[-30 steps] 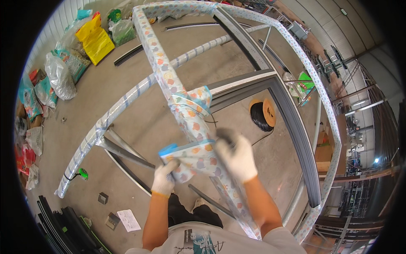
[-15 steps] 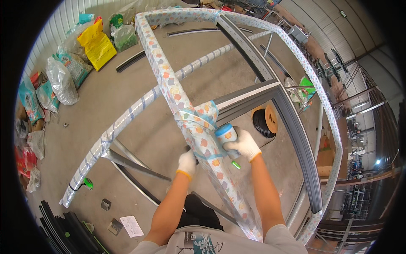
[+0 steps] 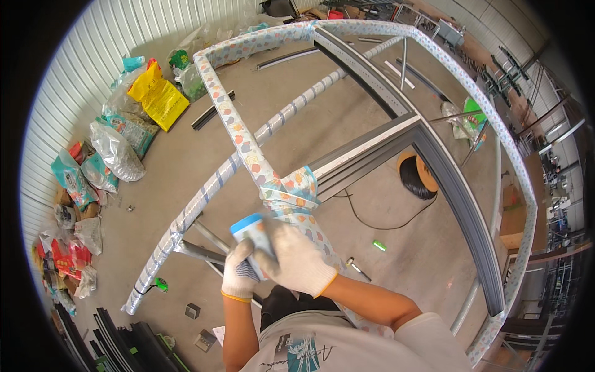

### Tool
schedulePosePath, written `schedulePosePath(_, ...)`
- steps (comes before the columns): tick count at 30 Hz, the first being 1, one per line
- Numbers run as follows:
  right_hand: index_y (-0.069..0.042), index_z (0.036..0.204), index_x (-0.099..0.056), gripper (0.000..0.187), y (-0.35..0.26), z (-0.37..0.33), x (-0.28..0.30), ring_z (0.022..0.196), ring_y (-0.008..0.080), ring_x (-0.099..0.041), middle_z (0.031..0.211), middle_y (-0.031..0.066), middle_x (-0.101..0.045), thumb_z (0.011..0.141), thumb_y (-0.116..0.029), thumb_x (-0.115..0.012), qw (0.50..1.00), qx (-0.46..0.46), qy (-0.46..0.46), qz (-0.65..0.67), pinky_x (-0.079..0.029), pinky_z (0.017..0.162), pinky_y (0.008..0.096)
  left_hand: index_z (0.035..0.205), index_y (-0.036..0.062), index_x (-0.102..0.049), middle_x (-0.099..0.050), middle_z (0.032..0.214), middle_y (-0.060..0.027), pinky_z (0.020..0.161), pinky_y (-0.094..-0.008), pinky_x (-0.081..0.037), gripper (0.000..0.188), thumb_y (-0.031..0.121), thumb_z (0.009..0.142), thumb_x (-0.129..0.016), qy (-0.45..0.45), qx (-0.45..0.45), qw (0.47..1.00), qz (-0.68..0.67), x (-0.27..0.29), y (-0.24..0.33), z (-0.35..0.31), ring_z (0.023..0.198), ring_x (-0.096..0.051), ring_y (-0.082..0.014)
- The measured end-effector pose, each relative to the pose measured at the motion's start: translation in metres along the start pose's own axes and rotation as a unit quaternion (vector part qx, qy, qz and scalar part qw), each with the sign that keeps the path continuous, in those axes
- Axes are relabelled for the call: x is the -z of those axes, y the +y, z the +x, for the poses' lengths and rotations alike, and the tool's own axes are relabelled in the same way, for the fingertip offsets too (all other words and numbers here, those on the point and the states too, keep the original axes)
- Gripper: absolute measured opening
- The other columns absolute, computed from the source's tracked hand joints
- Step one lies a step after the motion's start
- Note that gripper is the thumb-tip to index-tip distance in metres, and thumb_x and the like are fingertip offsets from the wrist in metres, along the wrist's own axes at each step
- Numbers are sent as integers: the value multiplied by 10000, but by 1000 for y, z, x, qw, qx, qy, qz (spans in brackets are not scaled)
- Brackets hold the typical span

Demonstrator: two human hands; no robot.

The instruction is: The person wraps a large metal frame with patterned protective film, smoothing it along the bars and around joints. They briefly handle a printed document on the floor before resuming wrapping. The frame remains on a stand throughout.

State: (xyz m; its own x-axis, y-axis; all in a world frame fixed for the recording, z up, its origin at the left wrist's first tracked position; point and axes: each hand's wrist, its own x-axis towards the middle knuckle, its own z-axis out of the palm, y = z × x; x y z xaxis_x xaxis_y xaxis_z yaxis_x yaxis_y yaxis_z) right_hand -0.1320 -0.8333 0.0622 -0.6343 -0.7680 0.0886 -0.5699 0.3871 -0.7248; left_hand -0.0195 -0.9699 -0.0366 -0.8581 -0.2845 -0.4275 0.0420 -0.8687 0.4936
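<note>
Head view. We have the roll of patterned wrapping film (image 3: 252,234) up in the hands, over the concrete floor (image 3: 365,214), just left of the wrapped beam (image 3: 230,118) and on our side of its taped joint (image 3: 291,192). The beam runs from the frame's far-left corner toward our body. The roll's long axis tilts: blue-edged end up and away from us, other end down toward the right, into the gloves.

Left gloved hand (image 3: 239,271): at the roll's lower left, fingers curled closed around it. Right gloved hand (image 3: 300,259): reaches in from the right, passing in front of the beam, fingers bent against the roll's right side. Motion blurs them; whether they grip or only press, we cannot tell. The roll lies between both sets of fingers, left of the right ones; neither hand is clearly nearer, since both meet it.

Writing: the yellow bag (image 3: 159,98), by the corrugated wall (image 3: 80,87), carries dark printed characters. Our shirt (image 3: 347,341) bears script beside a teal panel, inverted from here. We copy neither. On the roll we make out pattern only, no label.
</note>
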Motion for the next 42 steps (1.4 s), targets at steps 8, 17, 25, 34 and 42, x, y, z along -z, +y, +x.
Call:
schedulePosePath(8,-7,1133,-801,221,91,-3,40,919,323,-803,1024,198,-809,974,-130,-709,973,-71,173,138,-634,846,409,1307,30,-658,-770,1251,-179,1086,-542,-598,352,152,980,-707,97,47,994,-26,85,-62,103,1154,-762,-374)
schedulePosePath(17,51,1050,-767,275,194,3,52,786,204,-734,921,137,-795,925,-193,-783,933,-244,86,249,-596,737,376,1235,11,-725,-782,1172,-109,941,-429,-603,259,160,1051,-621,40,189,981,19,35,-135,196,1046,-761,-278)
schedulePosePath(25,88,1407,-611,686,224,2,12,982,239,-745,1180,163,-757,860,-246,-857,857,-322,-10,403,-611,883,362,1198,11,-749,-786,1081,-86,863,-405,-590,252,170,1037,-639,123,168,971,115,57,-116,205,956,-750,-254)
schedulePosePath(34,32,1535,-518,654,251,-67,-7,1179,341,-729,1348,216,-672,926,-134,-689,533,-347,76,768,-639,997,516,1156,10,-776,-790,979,-59,774,-378,-575,247,181,1021,-659,74,122,799,584,57,-58,163,855,-739,-226)
schedulePosePath(42,-42,1574,-525,694,197,-80,20,1337,386,-642,1482,191,-640,951,-330,-633,417,-214,180,865,-511,1174,580,1101,16,-821,-808,1086,-143,754,-361,-593,231,171,969,-711,-69,90,790,603,-104,116,57,788,-751,-230)
